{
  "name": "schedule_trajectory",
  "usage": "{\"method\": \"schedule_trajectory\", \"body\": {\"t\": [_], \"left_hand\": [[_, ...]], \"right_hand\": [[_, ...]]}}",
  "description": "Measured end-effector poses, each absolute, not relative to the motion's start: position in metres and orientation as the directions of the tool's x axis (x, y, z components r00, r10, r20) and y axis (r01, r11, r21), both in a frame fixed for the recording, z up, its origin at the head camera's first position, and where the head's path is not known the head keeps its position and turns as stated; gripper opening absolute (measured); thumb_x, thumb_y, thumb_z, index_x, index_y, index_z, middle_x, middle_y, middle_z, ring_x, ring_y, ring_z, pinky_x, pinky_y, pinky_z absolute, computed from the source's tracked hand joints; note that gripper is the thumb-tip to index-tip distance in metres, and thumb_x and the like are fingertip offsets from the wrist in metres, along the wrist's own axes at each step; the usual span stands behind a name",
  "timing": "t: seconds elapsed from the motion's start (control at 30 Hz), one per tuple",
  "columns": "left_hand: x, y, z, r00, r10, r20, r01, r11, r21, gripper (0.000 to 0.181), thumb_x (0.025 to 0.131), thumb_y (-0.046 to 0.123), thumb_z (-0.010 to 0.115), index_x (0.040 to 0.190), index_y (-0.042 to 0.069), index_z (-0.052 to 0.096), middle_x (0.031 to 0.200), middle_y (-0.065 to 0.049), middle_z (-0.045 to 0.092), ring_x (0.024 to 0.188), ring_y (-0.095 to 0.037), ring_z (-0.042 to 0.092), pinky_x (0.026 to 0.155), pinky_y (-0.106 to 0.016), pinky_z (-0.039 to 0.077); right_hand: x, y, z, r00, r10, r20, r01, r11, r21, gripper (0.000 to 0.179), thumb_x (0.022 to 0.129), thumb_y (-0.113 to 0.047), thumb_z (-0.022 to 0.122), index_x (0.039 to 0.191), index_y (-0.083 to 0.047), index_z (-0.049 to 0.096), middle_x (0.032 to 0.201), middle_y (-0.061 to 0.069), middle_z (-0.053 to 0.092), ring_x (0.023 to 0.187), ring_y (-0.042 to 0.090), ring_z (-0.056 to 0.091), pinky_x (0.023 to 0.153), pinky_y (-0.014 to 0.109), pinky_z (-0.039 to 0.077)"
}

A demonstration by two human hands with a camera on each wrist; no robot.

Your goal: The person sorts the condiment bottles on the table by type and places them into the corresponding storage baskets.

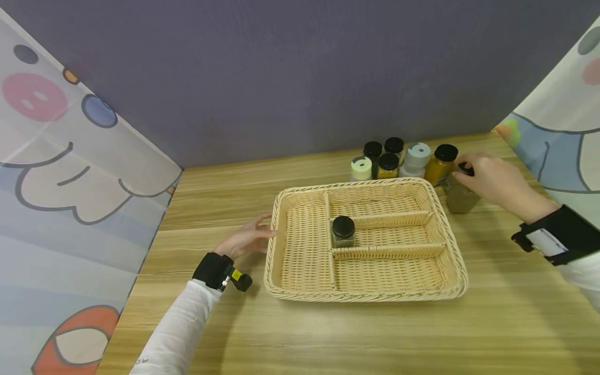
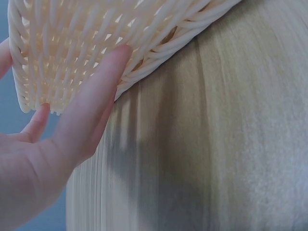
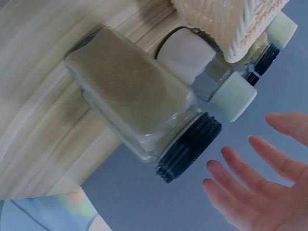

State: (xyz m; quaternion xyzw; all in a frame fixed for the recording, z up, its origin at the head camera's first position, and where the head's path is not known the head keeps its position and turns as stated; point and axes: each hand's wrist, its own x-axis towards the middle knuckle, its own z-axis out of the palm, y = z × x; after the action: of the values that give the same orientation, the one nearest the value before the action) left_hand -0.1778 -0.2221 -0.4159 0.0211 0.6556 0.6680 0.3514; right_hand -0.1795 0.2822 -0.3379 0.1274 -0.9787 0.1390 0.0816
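A wicker basket [image 1: 300, 297] with divided compartments rests on the table. My left hand [image 1: 244, 240] is at its left end. In the left wrist view, straight fingers touch the basket's woven outer wall [image 2: 72, 53]. My right hand [image 1: 499, 182] is over a square glass jar [image 1: 461, 198] of grey-brown powder, right of the basket. In the right wrist view, spread fingers stand a little apart from the jar's black lid [image 3: 188, 147]; the hand [image 3: 269, 192] holds nothing. A smaller black-lidded jar [image 1: 344, 232] stands in the basket's middle compartment, against the long divider.
Behind the basket stand a jar of yellow powder [image 1: 439, 166], a white-lidded jar [image 1: 417, 156], a pale-lidded jar [image 1: 361, 169] and several black-lidded jars [image 1: 388, 165]. A dark wall panel [image 1: 304, 78] rises at the back; printed cloth [image 1: 47, 234] hangs at both sides.
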Motion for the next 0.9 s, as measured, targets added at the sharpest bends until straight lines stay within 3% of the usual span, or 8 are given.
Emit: {"method": "schedule_trajectory", "body": {"t": [0.27, 0.57, 0.9], "left_hand": [[-0.179, -0.222, -0.417, -0.747, 0.501, -0.436, -0.45, 0.101, 0.887, 0.063, 0.083, 0.001, 0.053, 0.134, 0.017, 0.019, 0.123, -0.028, 0.039, 0.104, -0.036, 0.048, 0.085, -0.056, 0.045], [-0.179, -0.222, -0.417, -0.746, 0.497, -0.443, -0.46, 0.096, 0.882, 0.063, 0.084, 0.001, 0.052, 0.134, 0.018, 0.019, 0.124, -0.027, 0.039, 0.105, -0.036, 0.048, 0.085, -0.057, 0.044], [-0.18, -0.222, -0.419, -0.749, 0.496, -0.44, -0.45, 0.106, 0.887, 0.063, 0.083, 0.002, 0.054, 0.134, 0.018, 0.019, 0.125, -0.028, 0.038, 0.105, -0.036, 0.048, 0.084, -0.056, 0.045]], "right_hand": [[-0.181, 0.29, -0.342, -0.97, -0.215, 0.117, -0.238, 0.941, -0.241, 0.035, 0.084, -0.016, 0.052, 0.108, 0.009, 0.049, 0.093, 0.036, 0.054, 0.055, 0.026, 0.052, 0.041, 0.041, 0.044], [-0.179, 0.295, -0.344, -0.969, -0.218, 0.113, -0.239, 0.944, -0.228, 0.033, 0.083, -0.016, 0.054, 0.106, 0.008, 0.05, 0.091, 0.035, 0.054, 0.06, 0.031, 0.054, 0.044, 0.044, 0.047], [-0.177, 0.3, -0.348, -0.973, -0.217, 0.079, -0.23, 0.945, -0.234, 0.035, 0.08, -0.016, 0.057, 0.106, 0.006, 0.05, 0.09, 0.035, 0.047, 0.055, 0.026, 0.047, 0.04, 0.041, 0.043]]}}
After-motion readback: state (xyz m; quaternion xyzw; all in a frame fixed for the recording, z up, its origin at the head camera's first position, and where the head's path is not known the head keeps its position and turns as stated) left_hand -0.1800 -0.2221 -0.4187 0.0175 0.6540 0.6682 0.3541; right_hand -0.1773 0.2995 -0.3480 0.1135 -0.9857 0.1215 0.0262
